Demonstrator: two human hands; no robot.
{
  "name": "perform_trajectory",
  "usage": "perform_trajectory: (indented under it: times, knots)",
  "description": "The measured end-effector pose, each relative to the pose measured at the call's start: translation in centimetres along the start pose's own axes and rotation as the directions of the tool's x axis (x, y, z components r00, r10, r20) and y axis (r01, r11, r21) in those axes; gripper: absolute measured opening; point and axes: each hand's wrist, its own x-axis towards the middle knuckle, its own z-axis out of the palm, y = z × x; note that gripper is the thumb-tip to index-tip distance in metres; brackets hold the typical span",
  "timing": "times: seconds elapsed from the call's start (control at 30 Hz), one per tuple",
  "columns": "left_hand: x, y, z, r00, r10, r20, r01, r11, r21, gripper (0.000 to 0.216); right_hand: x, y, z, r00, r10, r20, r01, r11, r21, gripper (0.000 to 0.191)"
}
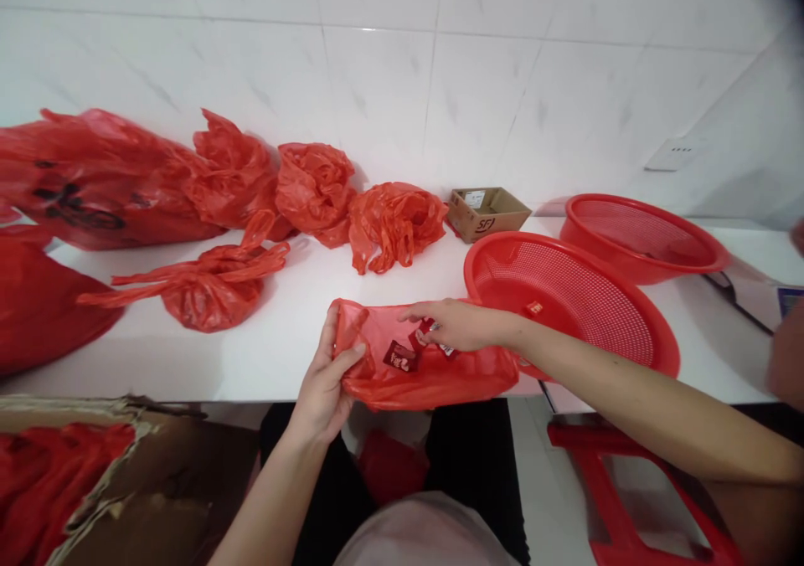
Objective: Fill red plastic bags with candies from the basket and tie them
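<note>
An open red plastic bag (433,378) lies at the near edge of the white table (282,357). My left hand (327,378) grips the bag's left rim, thumb inside, holding the mouth apart. My right hand (456,325) reaches into the bag from the right, its fingers pinched on a small red packet (427,331). A second small dark red packet (400,357) lies inside the bag just left of that hand. One more small red packet (534,307) rests in the nearer red mesh basket (628,323).
Several tied red bags (213,285) lie along the table's back and left. A small open cardboard box (487,212) and a second red basket (644,235) stand behind. A carton with red bags (94,482) sits below left, a red stool (619,499) below right. Another person's arm (788,357) shows at the right edge.
</note>
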Motion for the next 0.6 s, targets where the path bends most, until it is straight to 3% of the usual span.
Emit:
perform_trajectory:
  times: [0.2, 0.37, 0.5, 0.6]
  knots:
    - [-0.7, -0.1, -0.5, 1.0, 0.006, 0.005, -0.006, 1.0, 0.024, 0.092, -0.4, -0.7, -1.6, 0.997, 0.073, -0.001, -0.073, 0.993, -0.091, 0.056]
    - [-1.3, -0.4, -0.1, 1.0, 0.022, -0.018, -0.021, 0.999, 0.049, 0.087, -1.2, -0.8, -2.9, 0.993, -0.003, -0.121, 0.017, 0.993, 0.118, 0.039]
    - [-1.6, -0.8, -0.3, 0.999, 0.019, -0.034, -0.016, 0.995, 0.101, 0.084, -2.5, 2.3, -6.3, 0.916, 0.059, -0.398, 0.022, 0.981, 0.195, 0.033]
    - [-1.6, -0.9, -0.7, 0.998, 0.026, -0.055, -0.019, 0.992, 0.125, 0.084, -4.3, 6.9, -8.0, 0.841, 0.2, -0.502, -0.222, 0.975, 0.017, 0.036]
